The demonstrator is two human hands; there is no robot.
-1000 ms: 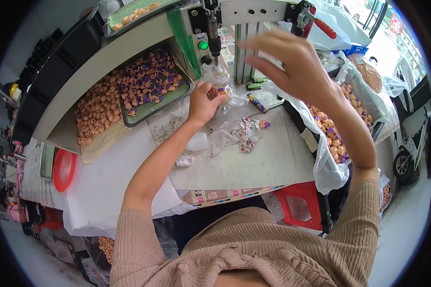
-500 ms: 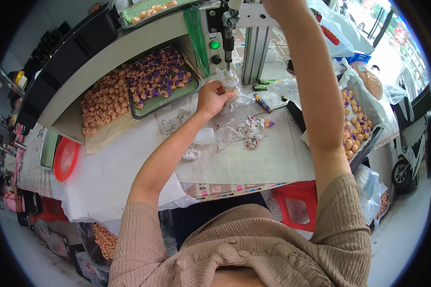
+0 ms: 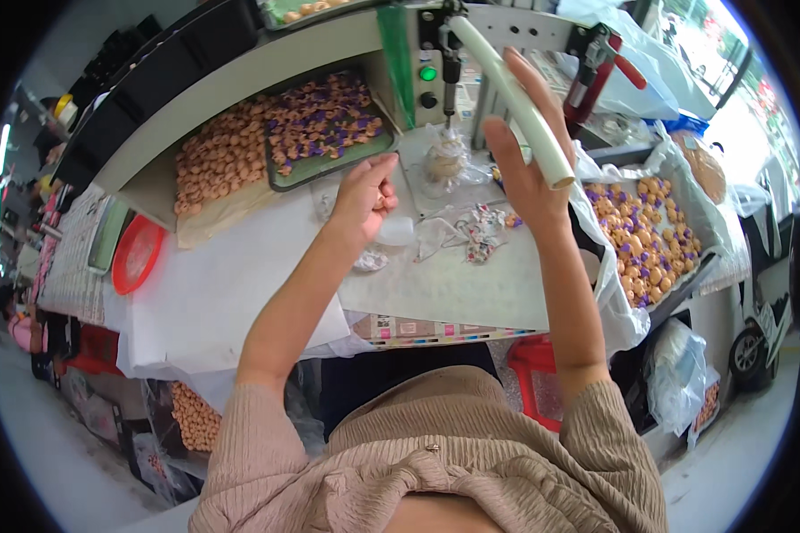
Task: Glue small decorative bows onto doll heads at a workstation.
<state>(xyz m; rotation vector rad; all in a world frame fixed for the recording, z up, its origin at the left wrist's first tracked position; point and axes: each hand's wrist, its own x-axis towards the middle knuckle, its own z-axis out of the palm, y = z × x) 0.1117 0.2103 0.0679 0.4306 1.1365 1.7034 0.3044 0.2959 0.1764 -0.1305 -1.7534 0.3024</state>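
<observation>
My left hand [image 3: 364, 197] is closed with curled fingers over the bench, left of the press. A small peach-coloured bit shows among its fingers, too little to name. My right hand [image 3: 535, 164] is at the pale tube handle [image 3: 517, 105] of the press, the tube lying between its thumb and its stretched fingers. Below the press spindle [image 3: 451, 80] stands a fixture wrapped in clear plastic [image 3: 446, 162], with neither hand on it. Near it lie a crumpled patterned cloth [image 3: 482, 233] and a translucent white cup-like piece [image 3: 395, 232].
A green tray [image 3: 307, 173] holds peach and purple pieces, beside a heap of peach pieces [image 3: 218, 164]. At right stands a lined tray [image 3: 698, 242] of similar assembled pieces. A red basin [image 3: 138, 256] sits at left. A red-handled toggle clamp [image 3: 593, 80] is on the press frame.
My left hand has left the wrapped fixture and moved left, fingers curled. My right hand has come down from the top edge, together with the tube handle now in view. The view has shifted slightly.
</observation>
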